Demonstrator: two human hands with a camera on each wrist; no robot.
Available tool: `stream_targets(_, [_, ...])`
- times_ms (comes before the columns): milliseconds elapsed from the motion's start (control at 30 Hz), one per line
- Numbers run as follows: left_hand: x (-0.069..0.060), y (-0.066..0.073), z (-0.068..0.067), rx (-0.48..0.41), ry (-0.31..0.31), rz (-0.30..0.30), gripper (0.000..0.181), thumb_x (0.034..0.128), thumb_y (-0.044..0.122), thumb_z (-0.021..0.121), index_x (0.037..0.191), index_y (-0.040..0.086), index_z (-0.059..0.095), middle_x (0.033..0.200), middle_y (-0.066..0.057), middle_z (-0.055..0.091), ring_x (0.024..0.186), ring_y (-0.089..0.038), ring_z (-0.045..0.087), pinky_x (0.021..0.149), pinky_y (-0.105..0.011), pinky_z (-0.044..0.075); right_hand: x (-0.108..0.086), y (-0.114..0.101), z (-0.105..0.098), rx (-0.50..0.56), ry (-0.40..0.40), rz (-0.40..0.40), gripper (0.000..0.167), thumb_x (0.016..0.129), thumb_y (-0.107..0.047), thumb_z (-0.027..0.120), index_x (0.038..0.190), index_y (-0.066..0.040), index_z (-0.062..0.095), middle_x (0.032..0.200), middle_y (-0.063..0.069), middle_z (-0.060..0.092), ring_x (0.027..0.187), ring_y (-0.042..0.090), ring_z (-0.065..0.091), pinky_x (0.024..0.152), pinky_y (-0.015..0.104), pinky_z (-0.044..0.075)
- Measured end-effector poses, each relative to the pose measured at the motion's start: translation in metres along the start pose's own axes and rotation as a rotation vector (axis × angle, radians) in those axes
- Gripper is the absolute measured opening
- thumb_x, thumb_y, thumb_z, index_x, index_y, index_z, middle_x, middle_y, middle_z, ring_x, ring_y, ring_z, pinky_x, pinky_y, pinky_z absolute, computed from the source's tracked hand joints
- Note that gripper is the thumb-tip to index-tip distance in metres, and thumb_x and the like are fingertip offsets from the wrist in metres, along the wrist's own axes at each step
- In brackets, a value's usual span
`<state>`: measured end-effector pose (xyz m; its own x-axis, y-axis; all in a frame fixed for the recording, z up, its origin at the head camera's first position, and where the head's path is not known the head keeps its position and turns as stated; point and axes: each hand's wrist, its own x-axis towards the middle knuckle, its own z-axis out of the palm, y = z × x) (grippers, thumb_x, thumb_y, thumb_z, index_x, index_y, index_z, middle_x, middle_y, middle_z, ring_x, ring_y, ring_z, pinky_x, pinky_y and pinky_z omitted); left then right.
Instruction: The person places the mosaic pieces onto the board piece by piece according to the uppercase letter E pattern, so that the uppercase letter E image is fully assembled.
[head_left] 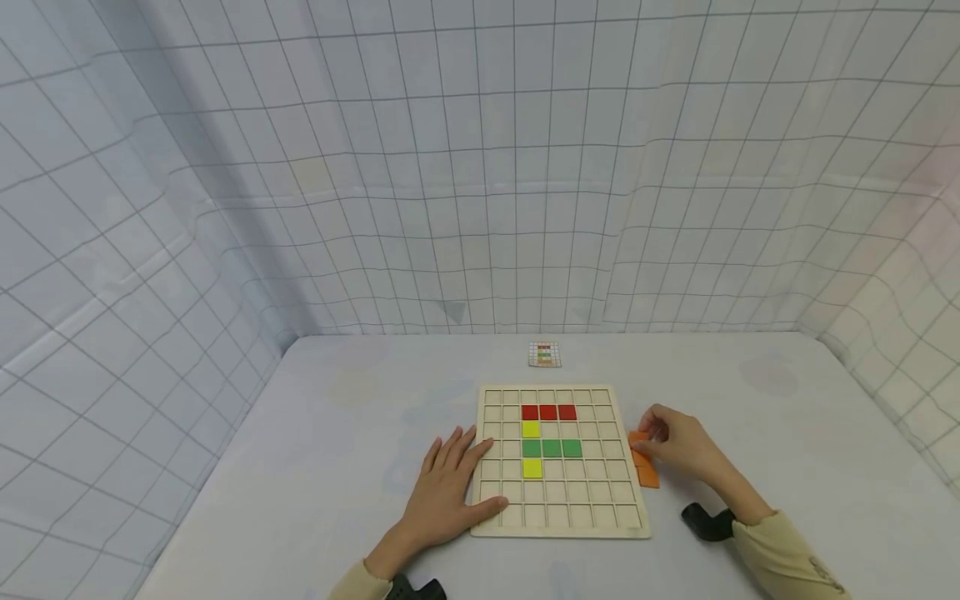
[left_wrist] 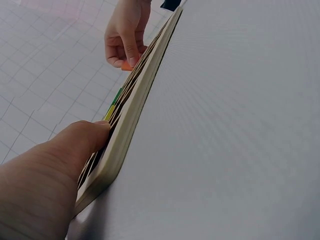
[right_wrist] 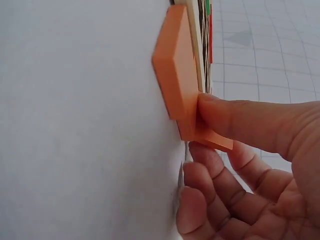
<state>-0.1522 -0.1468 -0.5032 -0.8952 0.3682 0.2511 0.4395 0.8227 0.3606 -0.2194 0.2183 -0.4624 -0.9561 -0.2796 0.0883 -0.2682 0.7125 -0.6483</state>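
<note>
A pale wooden grid board [head_left: 562,517] lies on the white table. Set in its cells are a row of three red tiles [head_left: 548,412], a row of three green tiles [head_left: 552,448] and two yellow tiles [head_left: 532,468]. My left hand [head_left: 442,496] rests along the board's left edge, fingers spread, with the thumb on the near left cells. Beside the right edge, my right hand [head_left: 681,446] pinches an orange tile [right_wrist: 215,137] between thumb and fingers. Other orange tiles [right_wrist: 177,65] lie next to it along the board's side, partly overlapping in the right wrist view.
Behind the board lies a small card [head_left: 544,354] printed with a coloured grid pattern. White curtains [head_left: 480,167] with a dark grid surround the table [head_left: 337,467] at the back and sides. Black wrist mounts [head_left: 708,523] sit at both sleeves.
</note>
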Motion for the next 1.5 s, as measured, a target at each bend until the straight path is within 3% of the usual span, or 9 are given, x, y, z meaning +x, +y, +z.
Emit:
stream_targets(300, [0.000, 0.002, -0.002, -0.007, -0.012, -0.010, 0.082, 0.0837, 0.067, 0.053, 0.146, 0.016, 0.039, 0.151, -0.011, 0.030, 0.141, -0.029, 0.018, 0.112, -0.048, 0.006, -0.002, -0.021, 0.010, 0.076, 0.089, -0.074, 0.020, 0.077, -0.008, 0.079, 0.082, -0.010, 0.059, 0.070, -0.005, 0.056, 0.061, 0.010, 0.051, 0.051, 0.023, 0.043])
stream_targets(400, [0.000, 0.002, -0.003, -0.007, -0.009, -0.009, 0.082, 0.0835, 0.067, 0.053, 0.146, 0.016, 0.038, 0.151, -0.012, 0.029, 0.141, -0.030, 0.018, 0.112, -0.048, 0.006, -0.003, -0.034, 0.023, 0.144, 0.024, -0.129, 0.019, 0.078, -0.010, 0.079, 0.081, -0.011, 0.060, 0.071, -0.006, 0.057, 0.059, 0.008, 0.053, 0.051, 0.023, 0.046])
stream_targets(567, [0.000, 0.002, -0.002, -0.002, -0.008, -0.001, 0.082, 0.0841, 0.067, 0.053, 0.146, 0.016, 0.038, 0.151, -0.012, 0.029, 0.141, -0.030, 0.018, 0.112, -0.049, 0.007, -0.005, -0.055, 0.043, 0.269, -0.166, -0.173, 0.016, 0.080, -0.010, 0.077, 0.081, -0.013, 0.061, 0.074, -0.005, 0.060, 0.059, 0.007, 0.056, 0.052, 0.023, 0.047])
stream_targets(667, [0.000, 0.002, -0.001, 0.003, -0.005, 0.005, 0.082, 0.0842, 0.067, 0.052, 0.146, 0.016, 0.038, 0.151, -0.011, 0.029, 0.141, -0.029, 0.017, 0.112, -0.049, 0.007, -0.005, -0.067, 0.053, 0.293, -0.239, -0.199, 0.015, 0.079, -0.008, 0.076, 0.081, -0.014, 0.062, 0.077, -0.005, 0.061, 0.061, 0.008, 0.057, 0.054, 0.022, 0.047])
stream_targets(1033, [0.000, 0.000, 0.000, 0.004, 0.006, 0.003, 0.081, 0.0841, 0.068, 0.051, 0.146, 0.018, 0.038, 0.151, -0.010, 0.030, 0.141, -0.029, 0.018, 0.112, -0.047, 0.006, 0.000, -0.094, 0.073, 0.169, -0.259, -0.335, 0.014, 0.079, -0.010, 0.077, 0.080, -0.016, 0.064, 0.070, -0.014, 0.056, 0.059, 0.002, 0.050, 0.053, 0.021, 0.045])
stream_targets(1267, [0.000, 0.000, 0.000, -0.007, 0.003, -0.005, 0.082, 0.0840, 0.068, 0.051, 0.147, 0.018, 0.038, 0.152, -0.010, 0.029, 0.141, -0.028, 0.017, 0.112, -0.047, 0.006, -0.002, -0.098, 0.075, 0.036, -0.249, -0.281, 0.012, 0.082, -0.016, 0.076, 0.080, -0.021, 0.065, 0.068, -0.017, 0.054, 0.058, 0.002, 0.047, 0.052, 0.022, 0.041])
stream_targets(1500, [0.000, 0.001, -0.001, -0.011, -0.003, -0.004, 0.082, 0.0837, 0.068, 0.052, 0.146, 0.017, 0.038, 0.151, -0.011, 0.029, 0.141, -0.028, 0.017, 0.112, -0.048, 0.006, -0.006, -0.096, 0.076, -0.009, -0.219, -0.264, 0.007, 0.083, -0.019, 0.075, 0.081, -0.022, 0.069, 0.071, -0.018, 0.053, 0.060, 0.003, 0.047, 0.052, 0.023, 0.042])
